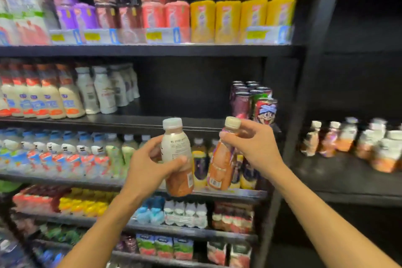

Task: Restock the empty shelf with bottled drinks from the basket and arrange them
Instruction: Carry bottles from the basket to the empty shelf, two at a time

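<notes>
We noted the left hand (150,165) wrapping a cream-labelled bottle (177,159) mid-body; the right hand (250,143) pinched an orange bottle (221,165) by its neck, hanging tilted before the half-empty shelf (185,121). That neck pinch looked slip-prone; nearby cans (252,100) risked knocks.

No legible text on labels.

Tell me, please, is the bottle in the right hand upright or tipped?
Tipped: the bottle leans, cap toward the right, gripped near its neck by the right hand.
</notes>
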`<state>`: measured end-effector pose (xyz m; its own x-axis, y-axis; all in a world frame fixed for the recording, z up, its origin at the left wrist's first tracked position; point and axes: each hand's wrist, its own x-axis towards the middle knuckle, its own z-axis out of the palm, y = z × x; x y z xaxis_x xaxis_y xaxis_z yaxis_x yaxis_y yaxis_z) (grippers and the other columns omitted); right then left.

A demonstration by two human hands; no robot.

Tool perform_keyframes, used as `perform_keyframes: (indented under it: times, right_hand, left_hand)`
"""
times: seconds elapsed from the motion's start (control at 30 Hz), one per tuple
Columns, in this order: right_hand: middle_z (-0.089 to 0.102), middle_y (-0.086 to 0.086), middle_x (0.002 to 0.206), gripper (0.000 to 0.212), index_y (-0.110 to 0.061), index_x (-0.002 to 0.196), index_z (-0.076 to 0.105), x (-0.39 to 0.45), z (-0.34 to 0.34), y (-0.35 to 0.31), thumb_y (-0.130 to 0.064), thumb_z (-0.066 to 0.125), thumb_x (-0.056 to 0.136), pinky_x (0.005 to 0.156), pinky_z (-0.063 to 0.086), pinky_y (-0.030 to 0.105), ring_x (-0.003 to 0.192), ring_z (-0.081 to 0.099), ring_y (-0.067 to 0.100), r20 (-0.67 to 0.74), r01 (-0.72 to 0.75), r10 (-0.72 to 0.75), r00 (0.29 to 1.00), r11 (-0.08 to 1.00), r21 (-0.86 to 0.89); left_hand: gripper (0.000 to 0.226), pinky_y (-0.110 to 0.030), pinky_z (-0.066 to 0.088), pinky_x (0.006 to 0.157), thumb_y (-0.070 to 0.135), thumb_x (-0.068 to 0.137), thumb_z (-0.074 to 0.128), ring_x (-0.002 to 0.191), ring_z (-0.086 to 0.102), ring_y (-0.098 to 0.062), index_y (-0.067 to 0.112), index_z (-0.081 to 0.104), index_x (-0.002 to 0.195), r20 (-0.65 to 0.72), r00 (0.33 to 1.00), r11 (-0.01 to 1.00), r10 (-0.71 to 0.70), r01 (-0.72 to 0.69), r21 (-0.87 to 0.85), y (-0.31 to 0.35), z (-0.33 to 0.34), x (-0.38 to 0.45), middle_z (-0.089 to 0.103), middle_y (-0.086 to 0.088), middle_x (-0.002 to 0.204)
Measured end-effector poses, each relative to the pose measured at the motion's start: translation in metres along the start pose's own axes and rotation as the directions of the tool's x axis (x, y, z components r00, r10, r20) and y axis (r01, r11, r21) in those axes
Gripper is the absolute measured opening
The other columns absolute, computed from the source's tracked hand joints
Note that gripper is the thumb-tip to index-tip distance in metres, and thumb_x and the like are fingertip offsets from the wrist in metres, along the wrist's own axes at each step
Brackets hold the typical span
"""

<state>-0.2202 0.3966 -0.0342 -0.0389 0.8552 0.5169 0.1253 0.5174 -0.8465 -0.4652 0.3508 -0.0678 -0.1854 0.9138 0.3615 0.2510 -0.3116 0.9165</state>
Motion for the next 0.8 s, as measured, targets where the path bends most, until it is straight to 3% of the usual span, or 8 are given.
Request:
perform_keyframes:
  times: [0.1,0.27,0.43,0.57,0.8]
  right_hand:
    - [0.080,-0.002,0.087,0.020,-0.017,0.098,0.080,-0.019,-0.074,-0.006,-0.012,0.087,0.080,0.070,0.057,0.023,0.080,0.073,0.005,-0.099,0.003,-0.011,0.995,0.997,-0.074]
    - [0.079,-0.007,0.091,0.017,-0.023,0.098,0.078,-0.063,-0.196,-0.014,-0.020,0.085,0.082,0.078,0.063,0.038,0.088,0.075,0.010,-0.211,-0.064,0.021,0.977,0.979,-0.195]
    - [0.079,-0.005,0.093,0.020,-0.022,0.104,0.079,-0.110,-0.301,-0.020,-0.024,0.083,0.084,0.081,0.063,0.044,0.091,0.075,0.011,-0.283,-0.133,0.047,0.958,0.947,-0.292]
    - [0.079,-0.001,0.086,0.015,-0.022,0.099,0.078,-0.137,-0.365,-0.020,-0.021,0.082,0.085,0.075,0.064,0.049,0.083,0.076,0.015,-0.362,-0.180,0.054,0.931,0.928,-0.326]
    - [0.079,-0.006,0.092,0.020,-0.020,0.104,0.078,-0.144,-0.438,0.005,-0.019,0.083,0.084,0.081,0.063,0.039,0.088,0.076,0.009,-0.450,-0.223,0.030,0.892,0.897,-0.382]
  left_hand:
    - [0.053,-0.012,0.053,0.070,0.003,0.070,0.088,0.085,0.070,0.005,0.032,0.065,0.108,0.080,0.996,0.999,0.036,-0.034,-0.029,0.024,0.063,-0.007,0.075,0.025,0.091]
    - [0.056,-0.020,0.051,0.057,0.014,0.068,0.091,0.079,0.071,-0.003,0.033,0.065,0.113,0.214,0.975,0.996,0.053,-0.035,-0.083,0.061,0.173,-0.037,0.077,0.016,0.097]
    - [0.068,-0.025,0.057,0.078,0.022,0.064,0.093,0.098,0.071,-0.003,0.032,0.063,0.124,0.323,0.944,0.993,0.063,-0.027,-0.112,0.079,0.278,-0.071,0.074,0.013,0.109]
    - [0.068,-0.029,0.058,0.083,0.022,0.065,0.093,0.099,0.070,-0.001,0.033,0.061,0.124,0.384,0.920,0.993,0.072,-0.030,-0.114,0.085,0.348,-0.089,0.073,0.013,0.110]
    - [0.076,-0.036,0.057,0.090,0.026,0.062,0.094,0.107,0.067,-0.007,0.032,0.058,0.129,0.456,0.889,0.995,0.041,0.006,-0.100,0.073,0.443,-0.081,0.069,0.012,0.120]
